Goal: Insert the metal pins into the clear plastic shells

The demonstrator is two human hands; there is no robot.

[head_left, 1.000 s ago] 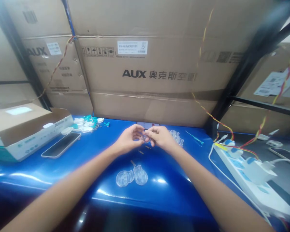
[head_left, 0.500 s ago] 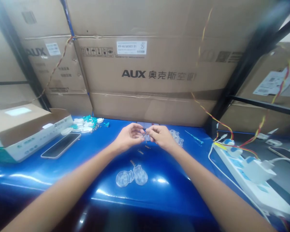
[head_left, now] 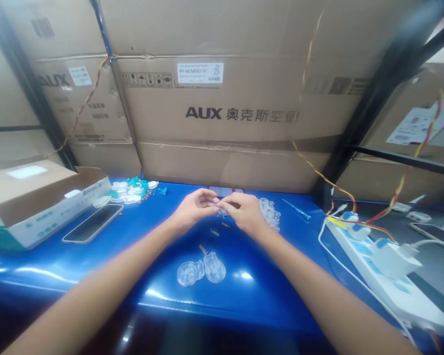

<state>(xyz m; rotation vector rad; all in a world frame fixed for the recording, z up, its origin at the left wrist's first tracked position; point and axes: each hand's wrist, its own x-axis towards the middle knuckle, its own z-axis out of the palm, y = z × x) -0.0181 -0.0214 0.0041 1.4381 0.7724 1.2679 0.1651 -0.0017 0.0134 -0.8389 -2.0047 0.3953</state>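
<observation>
The blue tabletop [head_left: 259, 256] (glossy) bears clear plastic pieces [head_left: 215, 267]; a phone [head_left: 93, 224] lies left; a thin teal tool [head_left: 299, 212], right.

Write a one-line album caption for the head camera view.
Left hand and right hand meet at a small transparent piece above a blue tabletop.

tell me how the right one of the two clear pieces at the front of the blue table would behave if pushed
The right clear piece looks like moulded plastic, so it is probably light and fairly stiff. Lying flat, it seems unlikely to roll or tip. The blue table looks glossy, so it may slide easily.
</observation>
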